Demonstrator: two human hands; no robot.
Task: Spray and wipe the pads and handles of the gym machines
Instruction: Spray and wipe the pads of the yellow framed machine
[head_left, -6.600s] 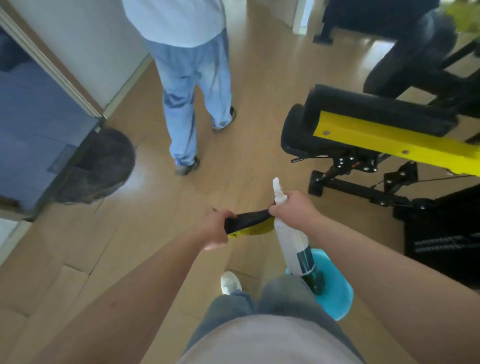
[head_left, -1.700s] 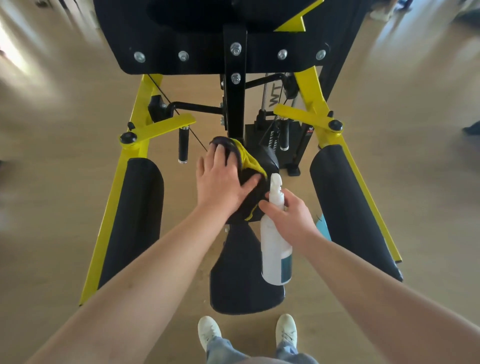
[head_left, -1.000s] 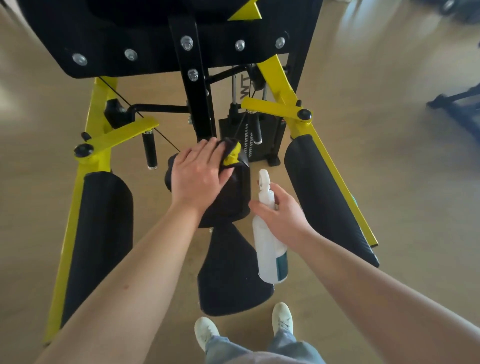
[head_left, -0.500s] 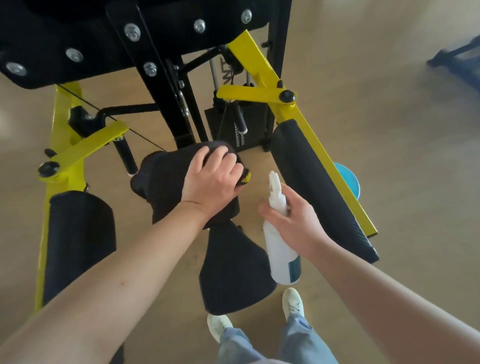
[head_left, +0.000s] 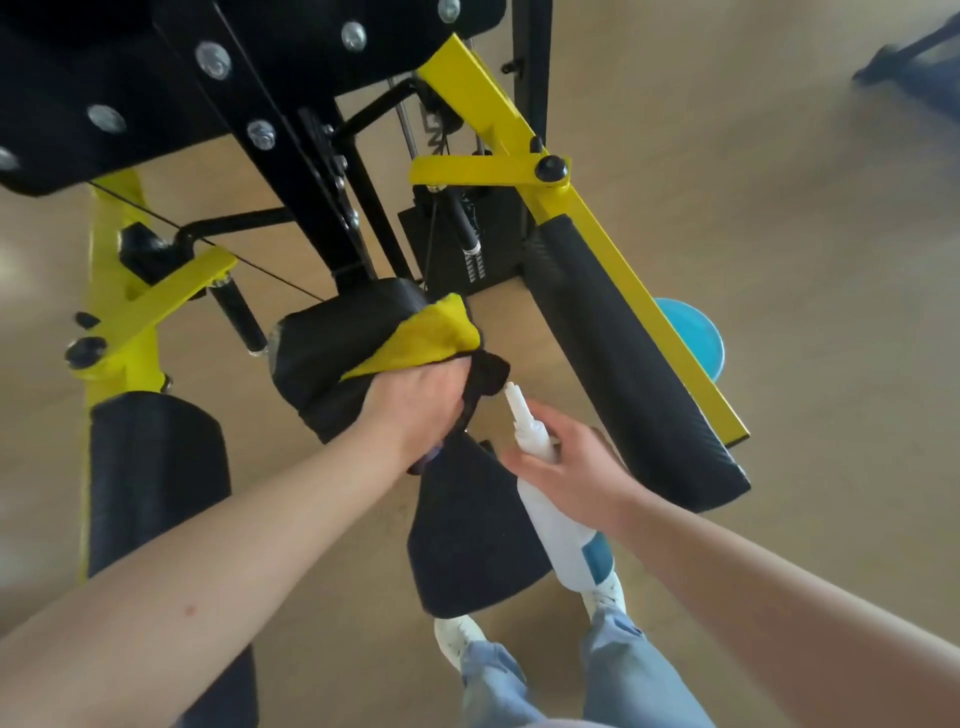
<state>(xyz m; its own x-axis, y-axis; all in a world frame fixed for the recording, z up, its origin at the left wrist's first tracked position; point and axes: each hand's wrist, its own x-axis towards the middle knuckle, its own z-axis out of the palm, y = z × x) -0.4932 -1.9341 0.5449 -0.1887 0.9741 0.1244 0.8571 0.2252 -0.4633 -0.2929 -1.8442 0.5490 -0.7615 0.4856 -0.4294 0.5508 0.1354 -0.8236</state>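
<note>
Head view: cloth (head_left: 415, 338) dragged by left hand (head_left: 415, 405) from pad top to near edge, fingers clenched on it. Spray bottle (head_left: 556, 499) gripped by right hand (head_left: 566, 467) just beside. Center pad (head_left: 332, 358) judged nearly wiped.

The one camera sits on my head, looking steeply down and forward past my forearms, close over my left hand (head_left: 415, 410) and right hand (head_left: 566, 467), with my shoes (head_left: 457, 636) below them and the machine's yellow frame (head_left: 587, 208) beyond.
</note>
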